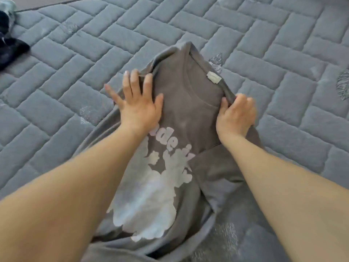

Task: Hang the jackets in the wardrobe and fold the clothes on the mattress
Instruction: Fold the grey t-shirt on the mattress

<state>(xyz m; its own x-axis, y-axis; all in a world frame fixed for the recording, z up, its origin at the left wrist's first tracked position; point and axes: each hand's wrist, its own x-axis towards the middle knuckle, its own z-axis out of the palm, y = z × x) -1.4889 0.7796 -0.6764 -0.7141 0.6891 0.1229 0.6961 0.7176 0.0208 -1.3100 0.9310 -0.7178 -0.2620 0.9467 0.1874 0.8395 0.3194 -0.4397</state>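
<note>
A grey-brown T-shirt (188,103) with a large white print lies on the grey quilted mattress (188,21), collar away from me and a small white label at the neck. My left hand (137,104) lies flat on its left shoulder, fingers spread and straight, pressing the cloth down. My right hand (236,114) grips the right shoulder by the collar edge, fingers curled round a fold of cloth. The right side of the shirt is folded in over the body below my right wrist.
A dark crumpled garment (9,48) lies at the mattress's far left edge, with a pale bundle (7,4) above it in the corner. Quilted mattress surface stretches all round the shirt.
</note>
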